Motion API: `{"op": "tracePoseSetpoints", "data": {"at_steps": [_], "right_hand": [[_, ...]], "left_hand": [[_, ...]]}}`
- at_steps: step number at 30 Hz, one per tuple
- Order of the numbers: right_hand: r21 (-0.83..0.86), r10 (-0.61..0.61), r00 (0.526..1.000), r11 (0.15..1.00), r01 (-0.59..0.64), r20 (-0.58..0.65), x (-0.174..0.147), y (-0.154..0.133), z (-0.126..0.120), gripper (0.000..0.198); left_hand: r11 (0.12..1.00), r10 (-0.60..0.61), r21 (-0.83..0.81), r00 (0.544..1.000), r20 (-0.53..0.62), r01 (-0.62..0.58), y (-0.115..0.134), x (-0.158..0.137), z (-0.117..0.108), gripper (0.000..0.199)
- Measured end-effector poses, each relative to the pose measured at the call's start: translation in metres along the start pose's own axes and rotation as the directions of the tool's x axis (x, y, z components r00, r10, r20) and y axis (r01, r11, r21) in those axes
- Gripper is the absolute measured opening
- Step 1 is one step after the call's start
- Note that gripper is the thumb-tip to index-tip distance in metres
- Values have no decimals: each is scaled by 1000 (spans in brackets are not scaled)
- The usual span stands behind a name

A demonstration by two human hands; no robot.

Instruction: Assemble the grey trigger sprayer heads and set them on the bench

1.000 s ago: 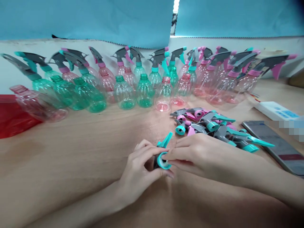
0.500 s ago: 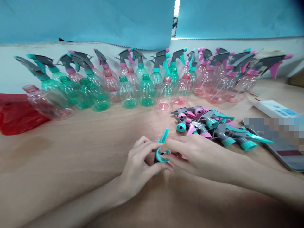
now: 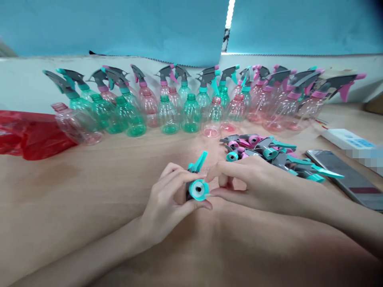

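Observation:
My left hand (image 3: 169,203) is closed around a grey and turquoise trigger spray head (image 3: 194,164). The turquoise collar of the spray head faces me, and a white disc with a dark hole shows inside it. Just right of the collar is my right hand (image 3: 248,187), its index finger and thumb apart at the rim. Whether those fingertips touch the collar I cannot tell. Behind my right hand lies a pile of loose spray heads (image 3: 269,153) in grey, pink and turquoise, partly covered by the hand.
Several clear green and pink bottles stand at the back, some with spray heads and some open-necked, such as a green one (image 3: 191,115). A tilted pink bottle (image 3: 79,125) stands by a red plastic bag (image 3: 32,135). At the right lie a phone (image 3: 344,173) and a white box (image 3: 347,139).
My right fingers have drawn back from inside the collar to its right edge, uncovering the white disc. The spray head has shifted slightly left and turned more toward me. The camera view has shifted too.

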State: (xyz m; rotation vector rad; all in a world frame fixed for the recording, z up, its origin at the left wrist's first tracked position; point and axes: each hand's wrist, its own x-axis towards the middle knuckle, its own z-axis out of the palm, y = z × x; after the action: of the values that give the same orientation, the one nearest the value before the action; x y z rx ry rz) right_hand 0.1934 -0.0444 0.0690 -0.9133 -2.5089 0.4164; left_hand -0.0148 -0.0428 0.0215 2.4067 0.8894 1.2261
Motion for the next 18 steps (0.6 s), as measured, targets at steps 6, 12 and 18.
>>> {"op": "tracePoseSetpoints", "data": {"at_steps": [6, 12, 18], "right_hand": [[10, -85, 993, 996, 85, 82, 16, -15, 6, 5], [-13, -113, 982, 993, 116, 149, 34, -33, 13, 11], [41, 19, 1000, 999, -19, 1, 42, -33, 40, 8]], "left_hand": [[1000, 11, 13, 1000, 6, -11, 4, -9, -15, 27], [999, -38, 21, 999, 16, 38, 4, -19, -30, 23], [978, -127, 180, 987, 98, 108, -12, -26, -52, 23]]}}
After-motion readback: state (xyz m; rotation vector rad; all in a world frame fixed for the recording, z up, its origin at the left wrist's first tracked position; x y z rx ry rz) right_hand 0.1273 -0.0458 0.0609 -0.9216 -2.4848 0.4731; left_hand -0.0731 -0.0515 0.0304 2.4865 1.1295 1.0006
